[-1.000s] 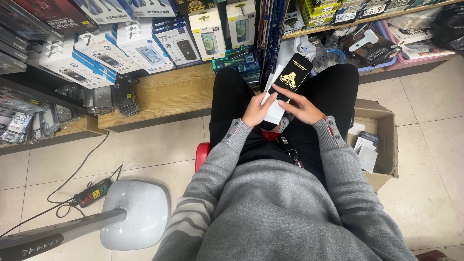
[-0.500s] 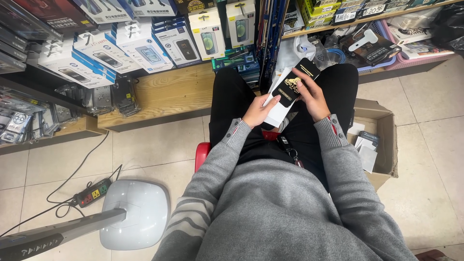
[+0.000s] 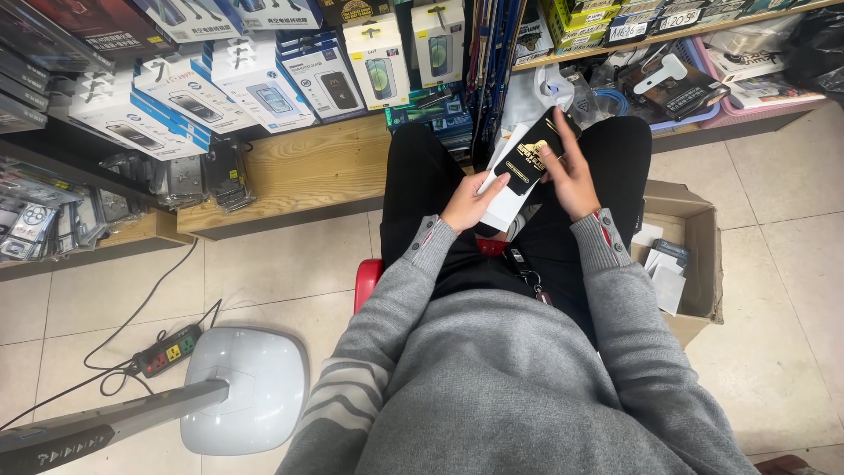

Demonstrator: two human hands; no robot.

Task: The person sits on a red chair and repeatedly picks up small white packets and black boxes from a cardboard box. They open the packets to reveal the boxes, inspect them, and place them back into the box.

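Black flat package [image 3: 530, 157] held over lap, above white boxes [image 3: 508, 204]. Left hand [image 3: 469, 201] closed on lower corner, right hand [image 3: 571, 171] gripping upper edge. Risk: package slipped to floor tiles [image 3: 290, 264] if thumb grip eased. White stack count hidden, possibly two. Cardboard carton [image 3: 699, 264] contents partly obscured.

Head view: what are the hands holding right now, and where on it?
Both hold a flat black package with gold print. The right hand grips its upper right edge; the left hand supports its lower end, along with a white package beneath.
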